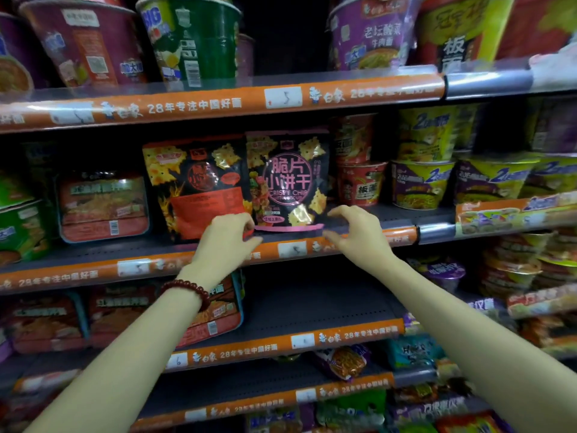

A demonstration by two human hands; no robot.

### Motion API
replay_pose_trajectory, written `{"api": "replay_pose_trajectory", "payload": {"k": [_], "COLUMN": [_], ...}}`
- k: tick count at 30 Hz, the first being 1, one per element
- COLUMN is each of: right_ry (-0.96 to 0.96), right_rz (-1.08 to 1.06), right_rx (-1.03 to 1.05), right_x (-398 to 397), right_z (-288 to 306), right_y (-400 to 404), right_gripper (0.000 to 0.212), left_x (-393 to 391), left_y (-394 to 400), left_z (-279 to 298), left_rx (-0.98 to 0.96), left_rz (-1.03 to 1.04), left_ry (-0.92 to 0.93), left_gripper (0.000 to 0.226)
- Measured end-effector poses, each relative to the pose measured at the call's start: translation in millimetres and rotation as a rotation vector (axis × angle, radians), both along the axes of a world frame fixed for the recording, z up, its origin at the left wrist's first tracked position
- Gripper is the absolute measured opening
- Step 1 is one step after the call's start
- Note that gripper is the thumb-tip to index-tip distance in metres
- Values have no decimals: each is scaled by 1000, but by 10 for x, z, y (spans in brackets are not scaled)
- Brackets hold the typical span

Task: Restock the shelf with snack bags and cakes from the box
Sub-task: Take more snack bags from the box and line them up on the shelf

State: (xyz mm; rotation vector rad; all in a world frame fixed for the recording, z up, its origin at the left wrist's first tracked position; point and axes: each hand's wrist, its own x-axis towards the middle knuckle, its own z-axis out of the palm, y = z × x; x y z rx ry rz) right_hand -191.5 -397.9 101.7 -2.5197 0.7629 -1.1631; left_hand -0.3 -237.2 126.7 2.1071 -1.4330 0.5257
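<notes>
both hands near the shelf's front edge: left hand (229, 234) touches the red snack bag (199, 189), right hand (352, 228) released, just beside the pink snack bag (288, 179). two bags stand upright; box unseen, so remaining stock cannot be judged.

Tiered dark grey perforated metal shelving (312, 304) fills the view, each tier edged with an orange printed price strip (218, 104) (white tags clipped on); dim light, darker behind the shelving.
</notes>
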Motion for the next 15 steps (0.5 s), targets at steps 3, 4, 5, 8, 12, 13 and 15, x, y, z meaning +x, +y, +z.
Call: {"api": "replay_pose_trajectory", "payload": {"k": [3, 4, 5, 8, 12, 13, 15], "right_ry": [39, 58, 77, 88, 136, 141, 129], "right_rz": [-72, -98, -125, -227, -406, -448, -548], "right_rx": [34, 62, 95, 188, 303, 332, 384], "right_x": [-464, -638, -822, -1415, -2247, -2451, -2859], "right_z": [-119, -176, -245, -470, -776, -861, -1052], "right_y": [-115, -155, -202, -335, -413, -414, -399], "right_gripper": [36, 35, 34, 33, 31, 30, 27], "left_x": [-452, -611, -780, -1302, -2024, -2209, -2593], "left_y": [-369, -494, -624, -1003, -1492, -1611, -1849], "left_z": [-100, -142, -189, -353, -604, -675, -849], "left_rx": [76, 97, 116, 171, 247, 274, 325], "left_rz": [-140, -183, -227, -354, -555, -601, -695], "left_ry": [21, 32, 41, 42, 55, 56, 53], "left_gripper": [23, 21, 20, 20, 18, 17, 17]}}
